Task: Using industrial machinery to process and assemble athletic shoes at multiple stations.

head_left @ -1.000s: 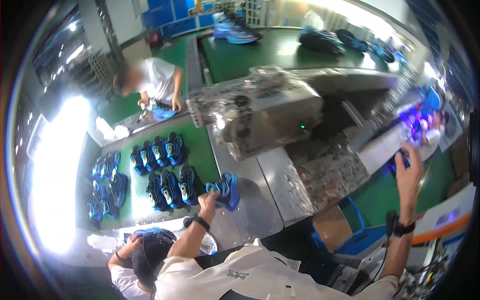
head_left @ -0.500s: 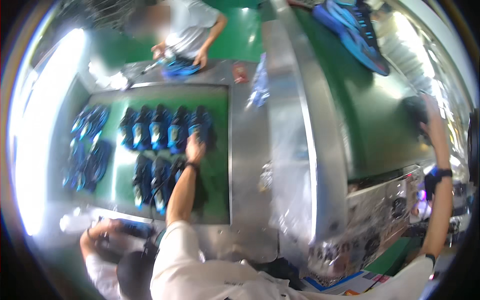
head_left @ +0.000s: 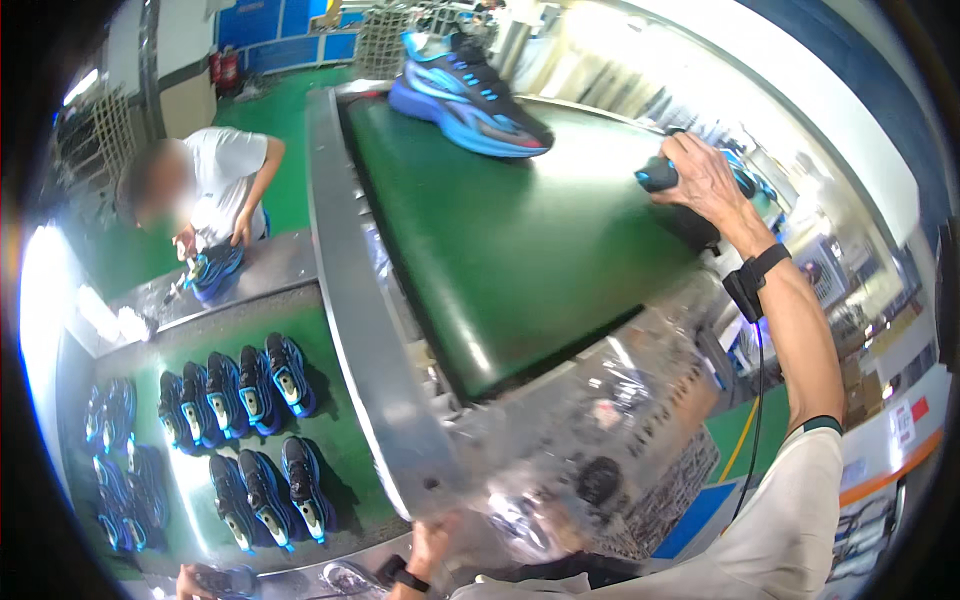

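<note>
My right hand [head_left: 702, 182] is closed on a black shoe [head_left: 657, 176] with blue accents, at the right side of the raised green belt [head_left: 530, 260]. My hand hides part of this shoe. My left hand [head_left: 434, 540] is low in view, beside the near end of the metal rail [head_left: 365, 400]; its fingers are blurred and partly hidden. Another black and blue shoe [head_left: 475, 105] rests on the far end of the raised belt. On the lower green surface [head_left: 360, 490], to the left, several black and blue shoes [head_left: 290, 375] stand in rows.
Across the lower surface a co-worker [head_left: 225, 185] handles a blue and black shoe [head_left: 215, 270]. Another person's hand [head_left: 190, 582] shows at the bottom left. A plastic-covered machine panel [head_left: 600, 420] fronts the raised belt. More shoes [head_left: 745, 175] are beyond my right hand.
The view has swung to the right. My left hand has come off a shoe in the far row and drawn back toward me. My right hand remains at the dark shoe.
</note>
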`<state>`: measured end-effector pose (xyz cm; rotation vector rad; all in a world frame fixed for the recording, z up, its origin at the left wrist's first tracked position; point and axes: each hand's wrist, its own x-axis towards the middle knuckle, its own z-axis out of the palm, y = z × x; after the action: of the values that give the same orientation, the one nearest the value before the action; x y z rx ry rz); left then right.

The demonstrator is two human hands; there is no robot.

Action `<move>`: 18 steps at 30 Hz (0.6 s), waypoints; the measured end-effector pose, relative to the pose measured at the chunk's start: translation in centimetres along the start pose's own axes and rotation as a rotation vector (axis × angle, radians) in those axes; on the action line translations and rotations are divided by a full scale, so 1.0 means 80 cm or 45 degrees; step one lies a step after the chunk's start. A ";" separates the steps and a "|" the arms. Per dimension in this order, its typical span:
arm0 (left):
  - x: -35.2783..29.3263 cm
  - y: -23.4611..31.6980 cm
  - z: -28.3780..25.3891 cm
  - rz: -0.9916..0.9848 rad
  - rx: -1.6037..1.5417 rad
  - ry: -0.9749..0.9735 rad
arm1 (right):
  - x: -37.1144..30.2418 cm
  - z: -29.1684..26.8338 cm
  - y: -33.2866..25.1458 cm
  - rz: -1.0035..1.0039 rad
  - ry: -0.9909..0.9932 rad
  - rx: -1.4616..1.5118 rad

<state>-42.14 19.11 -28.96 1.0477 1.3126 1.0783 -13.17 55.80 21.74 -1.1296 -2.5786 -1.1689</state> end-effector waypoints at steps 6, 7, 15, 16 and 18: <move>-0.052 0.133 0.084 -0.192 -0.488 -0.881 | -0.078 -0.175 0.016 0.299 0.470 0.199; -0.053 0.165 0.090 -0.220 -0.511 -0.990 | -0.101 -0.206 0.020 0.352 0.584 0.263; -0.037 0.399 0.253 0.162 -1.047 -1.548 | -0.368 -0.391 -0.020 0.998 0.814 0.780; -0.045 0.409 0.283 0.129 -1.112 -1.604 | -0.401 -0.393 -0.032 1.040 0.887 0.944; -0.098 0.432 0.335 0.084 -1.134 -1.785 | -0.487 -0.396 -0.057 1.452 0.695 1.029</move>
<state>-15.30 18.96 6.44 0.7983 -0.3301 0.5557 5.41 9.25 27.06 -1.3956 -1.2995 -0.0881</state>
